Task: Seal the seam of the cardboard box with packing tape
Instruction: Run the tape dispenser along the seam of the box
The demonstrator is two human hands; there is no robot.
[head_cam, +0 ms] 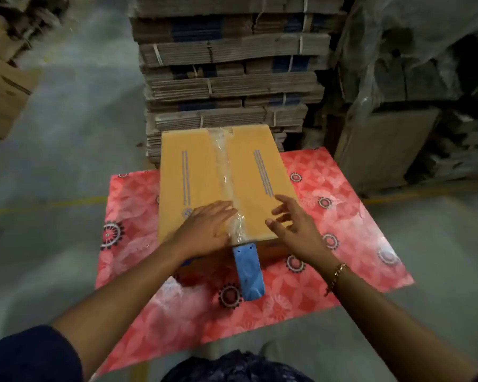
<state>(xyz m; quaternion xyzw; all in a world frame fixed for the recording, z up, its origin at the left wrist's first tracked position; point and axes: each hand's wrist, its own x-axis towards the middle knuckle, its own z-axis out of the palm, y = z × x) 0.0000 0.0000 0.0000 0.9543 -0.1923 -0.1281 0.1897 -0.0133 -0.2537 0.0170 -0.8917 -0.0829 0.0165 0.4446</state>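
A closed orange-brown cardboard box (196,177) lies on a table with a red flowered cover (342,244). A strip of clear packing tape (225,172) runs along its middle seam from the far edge to the near edge. My left hand (207,230) lies flat on the box top just left of the tape's near end, fingers together. My right hand (293,224) hovers over the box's near right corner with its fingers spread and nothing in it. A blue tape dispenser handle (249,271) sticks out from the box's near face below the tape's end.
Strapped bundles of flattened cartons (226,78) stand stacked right behind the table. Plastic-wrapped goods (414,78) fill the right side. Loose cardboard boxes (3,92) sit at the left on the grey concrete floor.
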